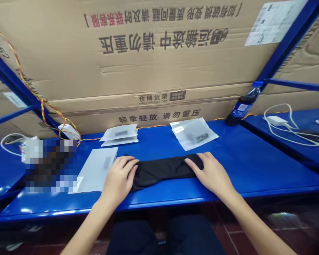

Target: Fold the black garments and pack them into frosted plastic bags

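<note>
A rolled or folded length of black fabric (162, 173) lies across the blue shelf top (159, 203), near its front edge. My left hand (119, 177) holds its left end, with the fingers curved over the cloth. My right hand (208, 173) rests on the right end, pressing down from above. A flat white mailing bag (97, 170) lies just left of my left hand, touching neither the fabric nor the hand as far as I can see.
Clear plastic bags with dark items (194, 134) (119, 135) lie behind the fabric. A pixelated patch (50, 164) hides the left side. A plastic bottle (243, 106), white chargers (276, 121) and wires sit farther back, before large cardboard cartons (149, 60).
</note>
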`<act>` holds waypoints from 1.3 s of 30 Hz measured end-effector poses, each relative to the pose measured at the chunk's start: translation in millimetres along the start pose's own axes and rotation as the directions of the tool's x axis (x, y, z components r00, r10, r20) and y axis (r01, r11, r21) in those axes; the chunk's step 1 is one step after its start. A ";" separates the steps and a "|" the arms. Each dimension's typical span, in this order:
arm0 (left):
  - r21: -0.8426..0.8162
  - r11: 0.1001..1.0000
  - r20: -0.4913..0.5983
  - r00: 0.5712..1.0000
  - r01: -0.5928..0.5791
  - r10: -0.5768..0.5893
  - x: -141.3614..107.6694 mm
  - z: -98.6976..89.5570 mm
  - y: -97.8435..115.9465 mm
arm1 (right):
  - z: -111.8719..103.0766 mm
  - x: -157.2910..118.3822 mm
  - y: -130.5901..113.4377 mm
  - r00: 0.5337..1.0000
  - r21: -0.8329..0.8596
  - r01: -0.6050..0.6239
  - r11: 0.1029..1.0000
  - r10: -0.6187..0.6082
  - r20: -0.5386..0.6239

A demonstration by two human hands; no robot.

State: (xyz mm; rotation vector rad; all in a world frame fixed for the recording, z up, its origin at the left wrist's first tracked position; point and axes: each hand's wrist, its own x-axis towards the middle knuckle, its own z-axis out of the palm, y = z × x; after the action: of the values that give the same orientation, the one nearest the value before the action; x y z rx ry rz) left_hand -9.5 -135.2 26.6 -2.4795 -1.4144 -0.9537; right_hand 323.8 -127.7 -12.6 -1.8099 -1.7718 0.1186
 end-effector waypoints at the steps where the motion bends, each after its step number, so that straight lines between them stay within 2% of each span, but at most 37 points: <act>1: 0.010 0.998 -0.018 0.998 -0.062 0.062 -2.8 1.9 8.6 | 2.3 -0.9 -3.3 1.000 -0.017 0.014 1.000 -0.014 -0.014; 3: 0.026 0.987 -0.018 0.987 -0.161 0.161 -8.9 6.4 23.3 | 4.9 0.2 -6.9 1.000 0.007 0.012 1.000 -0.012 -0.013; 5: 0.033 0.975 0.016 0.976 -0.218 0.217 -15.2 10.5 32.8 | 3.8 5.0 -5.1 0.998 0.108 -0.068 0.992 0.067 0.016; 8: 0.030 0.968 0.058 0.967 -0.249 0.247 -24.4 11.7 39.0 | -5.9 16.8 7.1 0.972 0.287 -0.230 0.930 0.205 0.117; 10: 0.029 0.965 0.063 0.964 -0.260 0.258 -28.9 9.1 41.6 | -16.7 25.7 19.0 0.960 0.331 -0.277 0.902 0.241 0.145; 15: -0.021 0.963 0.070 0.961 -0.268 0.269 -34.9 4.7 53.2 | -51.3 43.9 39.1 0.962 0.195 -0.273 0.942 0.270 0.044; 18: -0.060 0.963 0.066 0.961 -0.264 0.268 -36.6 8.6 60.6 | -64.2 44.8 28.0 0.958 0.060 -0.279 0.958 0.283 -0.056; 20: -0.076 0.962 0.052 0.963 -0.261 0.265 -37.1 12.1 63.8 | -60.5 36.4 7.9 0.968 -0.019 -0.206 0.978 0.201 -0.152; 22: -0.086 0.962 0.039 0.964 -0.261 0.265 -37.8 14.4 65.3 | -45.3 20.2 -18.6 0.972 -0.078 -0.059 0.995 0.039 -0.234; 23: -0.090 0.961 0.033 0.964 -0.260 0.264 -38.5 14.9 65.4 | -34.6 9.9 -32.3 0.972 -0.097 0.029 0.995 -0.051 -0.228; 25: -0.094 0.963 0.027 0.966 -0.253 0.256 -40.9 14.2 64.5 | -13.0 -11.3 -55.4 0.969 -0.110 0.190 0.976 -0.204 -0.140; 26: -0.094 0.964 0.027 0.968 -0.247 0.250 -42.7 13.1 63.7 | -4.5 -20.8 -63.1 0.961 -0.097 0.247 0.964 -0.256 -0.101; 28: -0.088 0.969 0.032 0.972 -0.231 0.234 -47.3 9.8 61.3 | 3.7 -33.9 -67.9 0.944 -0.016 0.307 0.952 -0.307 -0.118; 30: -0.074 0.972 0.027 0.974 -0.222 0.224 -52.2 6.4 58.6 | 1.5 -37.4 -59.3 0.945 0.052 0.259 0.965 -0.242 -0.222; 32: -0.058 0.974 0.011 0.975 -0.220 0.221 -56.0 4.6 56.0 | -4.3 -33.4 -43.0 0.946 0.044 0.126 0.991 -0.107 -0.307; 33: -0.053 0.974 0.000 0.975 -0.221 0.222 -57.2 4.8 55.0 | -6.3 -30.0 -34.5 0.949 0.008 0.054 0.999 -0.049 -0.310; 36: -0.058 0.973 -0.025 0.975 -0.223 0.222 -58.6 9.9 53.4 | -5.5 -21.1 -16.2 0.982 -0.116 -0.070 0.991 0.048 -0.183; 39: -0.044 0.974 -0.093 0.972 -0.222 0.217 -59.3 18.8 53.9 | -2.1 -15.5 -11.8 0.992 -0.080 -0.123 0.989 0.121 -0.033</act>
State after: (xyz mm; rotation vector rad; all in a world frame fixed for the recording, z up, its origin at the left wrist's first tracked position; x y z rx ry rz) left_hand 21.6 -200.6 -12.6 -2.5315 -1.0741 -1.0505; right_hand 312.7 -143.8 -10.6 -1.9691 -1.6688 0.0696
